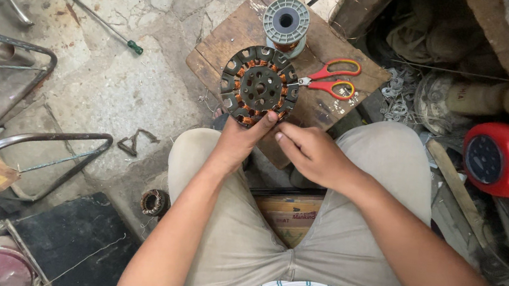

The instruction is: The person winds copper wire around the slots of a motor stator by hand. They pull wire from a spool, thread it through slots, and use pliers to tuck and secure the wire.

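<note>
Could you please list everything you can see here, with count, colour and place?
stator: one, dark metal with copper windings, on the wooden board, held at its near edge
wooden board: one, brown, ahead of the knees
wire spool: one, grey, on the board's far end
scissors: one, red-handled, on the board right of the stator
screwdriver: one, green-handled, on the floor at left
round case: one, red, at right
left hand: grips the stator
right hand: beside the stator's near edge
</note>
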